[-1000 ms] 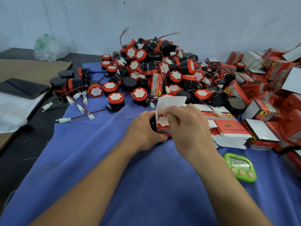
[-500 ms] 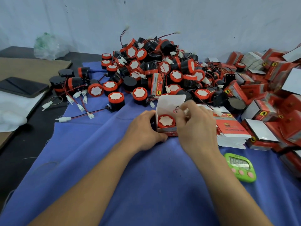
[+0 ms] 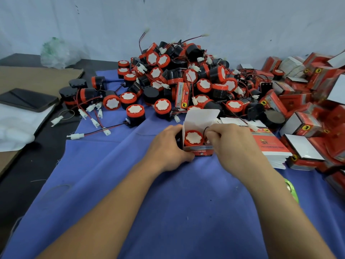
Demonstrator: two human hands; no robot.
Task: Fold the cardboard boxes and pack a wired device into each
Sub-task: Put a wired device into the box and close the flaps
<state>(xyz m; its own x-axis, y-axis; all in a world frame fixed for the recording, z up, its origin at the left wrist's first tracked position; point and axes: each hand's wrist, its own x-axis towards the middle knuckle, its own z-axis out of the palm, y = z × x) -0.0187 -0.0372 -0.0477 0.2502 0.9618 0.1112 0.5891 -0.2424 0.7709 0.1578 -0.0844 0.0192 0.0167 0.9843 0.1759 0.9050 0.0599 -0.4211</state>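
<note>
A small red and white cardboard box (image 3: 200, 118) stands on the blue cloth with its white lid flap raised. Inside it sits a red-capped black wired device (image 3: 193, 137). My left hand (image 3: 168, 146) grips the box's left side. My right hand (image 3: 233, 144) pinches the device's dark wire at the box's right edge, beside the device. A big heap of the same wired devices (image 3: 179, 75) lies behind the box. A stack of flat unfolded boxes (image 3: 268, 144) lies just right of my right hand.
Folded red boxes (image 3: 308, 101) pile up at the right. A green timer (image 3: 291, 189) peeks out beside my right forearm. A black phone (image 3: 28, 99), white cloth and brown cardboard (image 3: 37, 77) lie at the left. A plastic bag (image 3: 56, 53) sits by the wall.
The lid flap has swung up, showing the device in the box. My right hand moved from over the box's top to its right side and took hold of the wire.
</note>
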